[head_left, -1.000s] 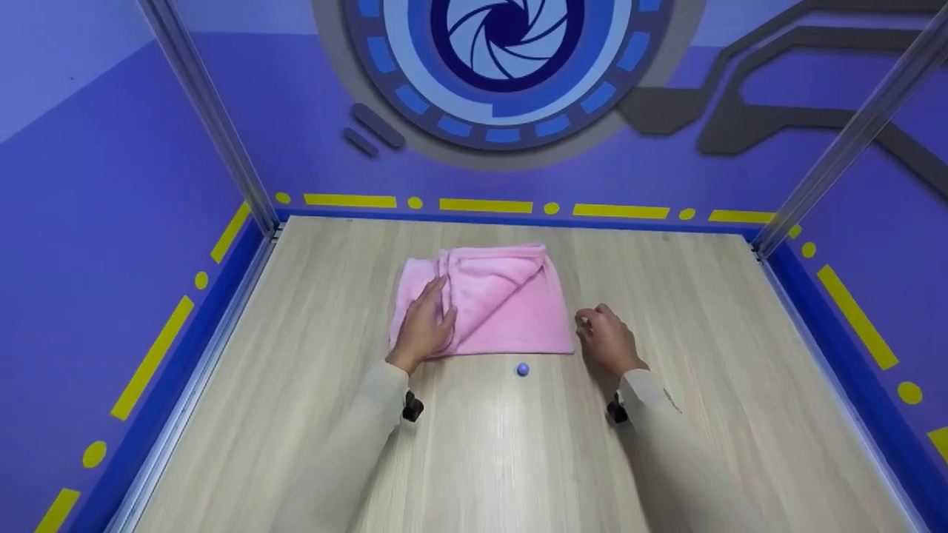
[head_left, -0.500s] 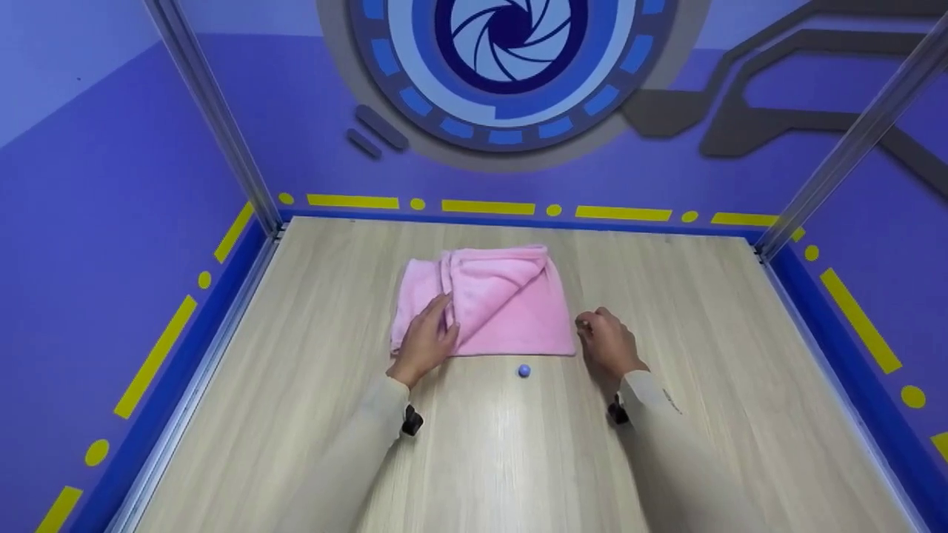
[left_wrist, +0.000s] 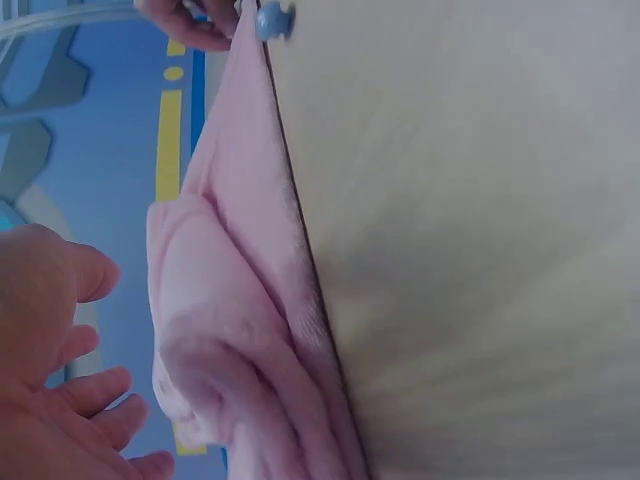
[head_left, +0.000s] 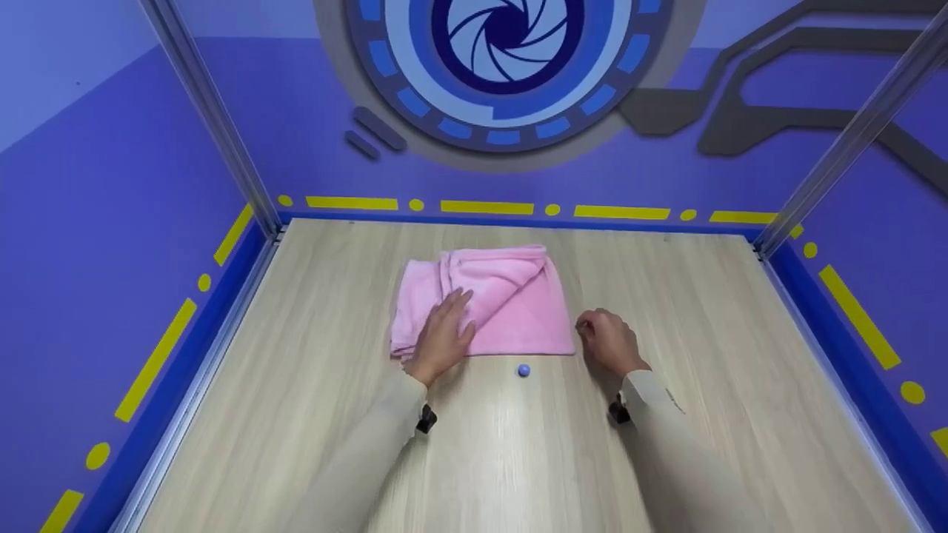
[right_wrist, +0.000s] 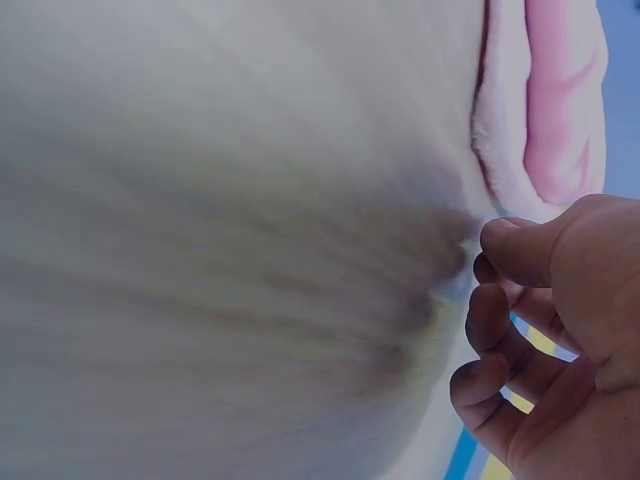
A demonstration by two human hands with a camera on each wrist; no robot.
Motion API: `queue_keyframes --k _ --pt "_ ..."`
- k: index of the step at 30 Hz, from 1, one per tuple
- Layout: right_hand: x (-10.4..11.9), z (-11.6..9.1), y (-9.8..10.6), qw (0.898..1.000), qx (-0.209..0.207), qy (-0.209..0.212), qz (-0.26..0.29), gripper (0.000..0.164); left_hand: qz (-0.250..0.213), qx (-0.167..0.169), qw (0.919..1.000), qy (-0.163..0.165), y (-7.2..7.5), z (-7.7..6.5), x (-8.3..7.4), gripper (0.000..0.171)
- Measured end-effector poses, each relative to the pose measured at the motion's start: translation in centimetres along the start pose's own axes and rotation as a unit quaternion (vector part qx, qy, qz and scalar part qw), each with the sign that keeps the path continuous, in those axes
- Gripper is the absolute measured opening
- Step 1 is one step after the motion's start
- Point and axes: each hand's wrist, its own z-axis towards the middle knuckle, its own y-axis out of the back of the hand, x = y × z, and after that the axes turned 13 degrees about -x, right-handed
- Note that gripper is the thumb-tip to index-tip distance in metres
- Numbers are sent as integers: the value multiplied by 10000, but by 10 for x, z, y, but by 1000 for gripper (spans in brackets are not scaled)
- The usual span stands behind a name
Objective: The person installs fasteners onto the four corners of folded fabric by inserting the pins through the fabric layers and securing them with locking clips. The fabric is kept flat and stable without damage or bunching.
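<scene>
A folded pink fleece cloth (head_left: 518, 318) lies on the wooden table, its top layer turned back along a diagonal. My left hand (head_left: 444, 337) is over the cloth's front left part, fingers spread and relaxed; in the left wrist view a gap shows between the fingers (left_wrist: 100, 400) and the pink folds (left_wrist: 240, 350). Beside the cloth's right edge is my right hand (head_left: 611, 343), fingers loosely curled. In the right wrist view its thumb (right_wrist: 520, 250) comes close to the forefinger, with nothing visible between them. A small blue ball (head_left: 523, 370) sits just in front of the cloth.
Blue-violet panels (head_left: 252, 133) with yellow marks rise at the back and both sides of the table (head_left: 703, 296). Metal posts (head_left: 215, 118) stand at the back corners. Each sleeve carries a small black device (head_left: 426, 420) at the wrist.
My left hand has slid slightly to the right over the cloth, off its left fold. The right hand, the cloth and the ball have stayed in place.
</scene>
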Motion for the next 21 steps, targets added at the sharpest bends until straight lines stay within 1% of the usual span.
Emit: queue_keyframes --k 4,7,10,13,16,19,21 --pt "0 -2 6 9997 6 -228 102 8 94 287 9989 -358 -13 2 -18 53" --pt "0 -3 11 9993 -97 -296 189 9 262 696 9958 -538 -23 3 -32 51" --pt "-1 -6 15 9988 -270 -237 319 10 429 1077 9911 -653 -35 2 -45 50" --pt "-4 -9 18 9981 -426 -198 402 12 489 1553 9843 -678 -48 0 -58 46" --pt "-7 -11 20 9973 -565 -165 450 12 557 2033 9746 -757 -60 -3 -69 42" --pt "-9 -13 21 9961 -727 -116 481 10 702 2346 9648 -959 -71 -6 -77 37" --pt "-10 -15 21 9954 -828 -68 480 9 844 2419 9599 -1141 -78 -9 -80 34"
